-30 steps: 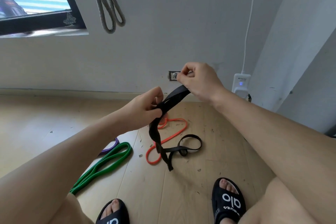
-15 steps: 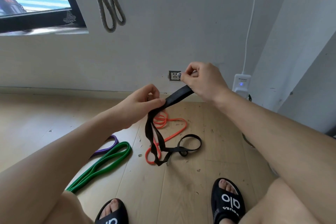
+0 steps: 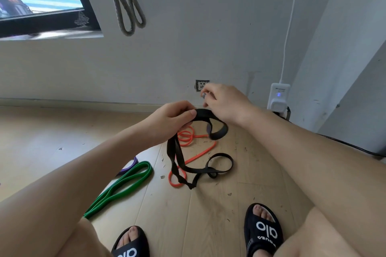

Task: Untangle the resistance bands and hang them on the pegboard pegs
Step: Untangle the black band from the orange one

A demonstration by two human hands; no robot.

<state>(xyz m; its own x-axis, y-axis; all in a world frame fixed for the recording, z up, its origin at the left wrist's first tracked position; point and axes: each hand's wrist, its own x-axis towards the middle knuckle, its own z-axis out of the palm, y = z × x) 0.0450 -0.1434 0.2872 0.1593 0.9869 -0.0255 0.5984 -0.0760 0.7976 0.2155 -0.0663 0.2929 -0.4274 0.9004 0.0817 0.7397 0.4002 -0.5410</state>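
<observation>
My left hand point(image 3: 171, 119) pinches the top of a black band point(image 3: 179, 158) at waist height. The band runs right under the palm of my right hand point(image 3: 225, 104) and droops in a short slack loop below it. My right hand's fingers are curled together; its hold on the band is mostly hidden. The band's lower part hangs twisted to the wooden floor and ends in a loop. Under it lies an orange band point(image 3: 198, 155). A green band point(image 3: 125, 181) and a purple band point(image 3: 130, 166) lie to the left. A grey band point(image 3: 125, 6) hangs on the wall.
The white wall point(image 3: 208, 37) carries a socket point(image 3: 201, 84) and a white plug-in adapter point(image 3: 278, 98) with a cable going up. A dark-framed window point(image 3: 41, 6) is at the upper left. My feet in black sandals point(image 3: 263, 229) stand on the floor at the bottom.
My hands have come closer together, so the taut stretch of black band between them went slack into a drooping loop. The band's lower end sank onto the floor.
</observation>
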